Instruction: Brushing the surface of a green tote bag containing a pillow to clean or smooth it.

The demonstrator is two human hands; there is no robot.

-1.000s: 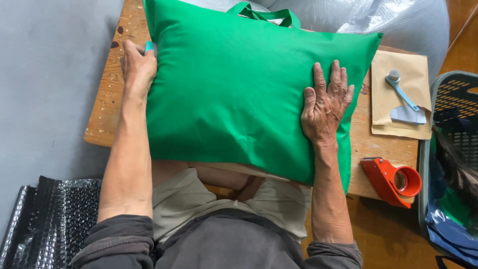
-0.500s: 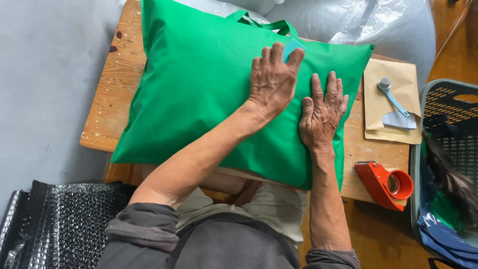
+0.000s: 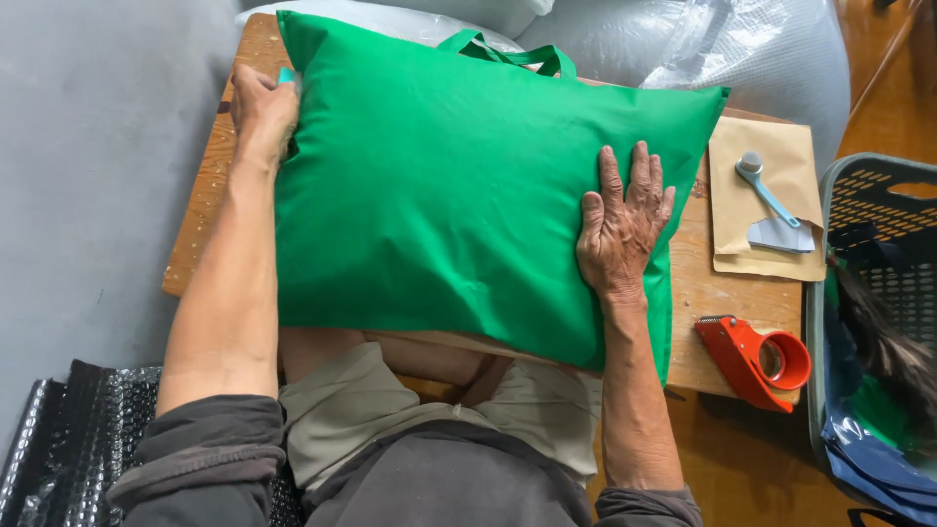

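A large stuffed green fabric bag (image 3: 459, 195) with green handles lies on a small wooden table (image 3: 727, 322). My right hand (image 3: 625, 229) presses flat on the bag's right side, fingers spread. At the bag's upper left corner, my left hand (image 3: 262, 109) is curled around the edge, where a small teal piece shows by the fingers. The bag's near edge hangs over the table toward my lap.
A brown paper envelope (image 3: 747, 249) with a blue-grey scraper tool (image 3: 771, 210) lies on the table's right part. A red tape dispenser (image 3: 756, 356) sits at the near right corner. A dark plastic basket (image 3: 878, 210) stands to the right, clear plastic bags behind, bubble wrap (image 3: 59, 449) at lower left.
My left hand was pressing on the bag next to the right hand half a second ago; it has swept back to the bag's upper left corner. The right hand stays put.
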